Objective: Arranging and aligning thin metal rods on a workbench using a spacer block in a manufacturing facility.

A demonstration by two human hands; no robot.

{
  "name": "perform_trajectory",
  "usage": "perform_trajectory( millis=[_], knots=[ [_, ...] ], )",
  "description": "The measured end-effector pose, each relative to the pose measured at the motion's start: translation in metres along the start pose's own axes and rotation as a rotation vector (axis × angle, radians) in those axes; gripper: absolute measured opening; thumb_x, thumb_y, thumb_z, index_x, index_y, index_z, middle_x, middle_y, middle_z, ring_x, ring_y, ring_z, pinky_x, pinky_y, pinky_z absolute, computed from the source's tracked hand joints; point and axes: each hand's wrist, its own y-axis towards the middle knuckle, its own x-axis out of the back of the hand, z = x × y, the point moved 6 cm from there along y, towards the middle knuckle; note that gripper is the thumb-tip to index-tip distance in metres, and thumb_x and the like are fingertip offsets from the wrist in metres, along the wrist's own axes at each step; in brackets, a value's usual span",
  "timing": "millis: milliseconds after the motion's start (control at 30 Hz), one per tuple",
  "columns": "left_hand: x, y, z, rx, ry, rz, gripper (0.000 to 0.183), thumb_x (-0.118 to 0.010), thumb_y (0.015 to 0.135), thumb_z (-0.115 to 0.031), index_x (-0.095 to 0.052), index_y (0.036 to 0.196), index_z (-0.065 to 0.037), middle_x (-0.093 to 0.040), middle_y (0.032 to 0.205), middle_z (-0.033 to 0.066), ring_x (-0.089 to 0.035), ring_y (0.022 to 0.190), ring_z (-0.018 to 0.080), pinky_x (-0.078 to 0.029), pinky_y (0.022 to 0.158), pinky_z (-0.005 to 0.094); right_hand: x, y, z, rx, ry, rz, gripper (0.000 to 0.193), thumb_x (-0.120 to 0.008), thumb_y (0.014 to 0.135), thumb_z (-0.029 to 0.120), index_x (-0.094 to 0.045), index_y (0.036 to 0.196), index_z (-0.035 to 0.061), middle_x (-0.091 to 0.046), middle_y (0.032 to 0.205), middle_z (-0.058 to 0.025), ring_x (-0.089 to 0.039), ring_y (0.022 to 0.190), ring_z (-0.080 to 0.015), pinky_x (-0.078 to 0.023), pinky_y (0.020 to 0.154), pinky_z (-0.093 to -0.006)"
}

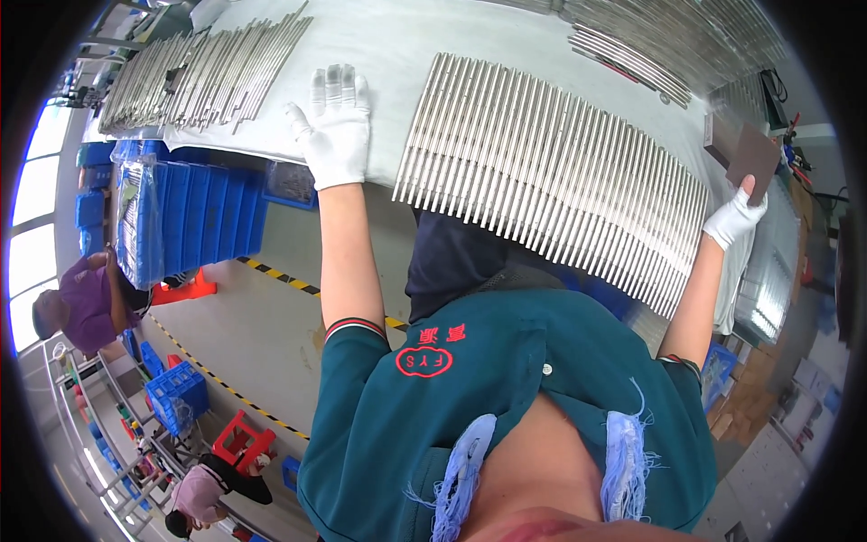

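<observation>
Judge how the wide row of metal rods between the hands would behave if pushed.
These metal rods look straight and slender, so probably stiff. Their shine suggests smooth, somewhat slippery surfaces. If round, as they seem, they may roll.

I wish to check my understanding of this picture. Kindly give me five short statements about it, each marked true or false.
1. Metal rods lie side by side in a row. True.
2. The left hand grips a rod. False: it is open, with nothing in it.
3. The right hand holds a brown pad. True.
4. Both gloves are black. False: they are white.
5. The tall stack of blue crates is on the person's right. False: it is on the left.
</observation>
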Motion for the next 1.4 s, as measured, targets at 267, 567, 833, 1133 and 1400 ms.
perform_trajectory(
  millis=[267,567,833,1133,1400],
  knots=[
    [0.005,0.002,-0.003,0.022,-0.012,0.070,0.056,-0.041,0.095,-0.049,-0.048,0.122,0.000,-0.051,0.126,0.0178,-0.043,0.123,0.0347,-0.033,0.106,0.0545,0.001,0.001,-0.003,0.021,-0.040,-0.006,0.051,-0.068,0.084,0.040,-0.055,0.103,-0.0048,-0.063,0.097,-0.0109,-0.059,0.088,-0.0172,-0.047,0.080,-0.0298],
    [0.003,0.001,-0.003,-0.035,0.019,-0.012,0.056,-0.042,0.094,-0.051,-0.049,0.120,-0.001,-0.053,0.122,0.0194,-0.047,0.119,0.0347,-0.037,0.103,0.0522,0.002,0.000,0.001,0.022,-0.002,-0.027,0.051,-0.069,0.084,0.040,-0.055,0.103,-0.0047,-0.063,0.098,-0.0116,-0.060,0.088,-0.0178,-0.048,0.080,-0.0300],
    [0.007,0.004,-0.005,-0.003,-0.013,0.038,0.056,-0.043,0.094,-0.050,-0.050,0.119,-0.001,-0.053,0.121,0.0187,-0.046,0.120,0.0354,-0.035,0.104,0.0526,0.004,-0.003,0.017,0.052,-0.026,-0.053,0.050,-0.068,0.085,0.039,-0.054,0.104,-0.0051,-0.062,0.099,-0.0123,-0.060,0.087,-0.0180,-0.048,0.080,-0.0299],
    [0.006,0.004,-0.007,0.006,-0.050,0.133,0.056,-0.038,0.096,-0.045,-0.044,0.125,0.002,-0.048,0.127,0.0185,-0.039,0.127,0.0365,-0.030,0.108,0.0550,0.012,0.002,-0.008,-0.208,0.188,-0.166,0.043,-0.067,0.087,0.031,-0.052,0.104,-0.0061,-0.061,0.102,-0.0128,-0.059,0.092,-0.0193,-0.051,0.079,-0.0309],
    [0.014,0.006,-0.014,-0.113,-0.001,0.023,0.053,-0.042,0.095,-0.047,-0.049,0.120,0.000,-0.053,0.121,0.0176,-0.046,0.120,0.0354,-0.035,0.105,0.0527,0.010,-0.001,0.001,-0.249,0.364,-0.203,0.040,-0.067,0.087,0.022,-0.049,0.110,-0.0060,-0.057,0.108,-0.0139,-0.060,0.094,-0.0234,-0.055,0.080,-0.0370]
  ],
)
